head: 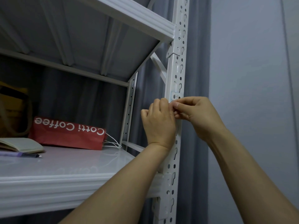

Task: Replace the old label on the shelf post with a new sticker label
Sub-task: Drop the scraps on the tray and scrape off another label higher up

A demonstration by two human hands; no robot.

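Pinching the label's (175, 95) lower edge on the post (176, 65): fingers (163, 102) of left hand (159, 122) and right hand (198, 113) clamped; likely flimsy, tear-prone.

I'm in a room of a home, at a white metal storage rack. Left of the slotted shelf post (177, 70), the shelf (64, 168) holds a red Cotti Coffee paper bag (68, 135), an open notebook (21, 144), a pen (24, 154) and a woven bag (13, 110). Behind the post hangs a grey curtain (196, 78); right of it is a plain wall (250, 78).
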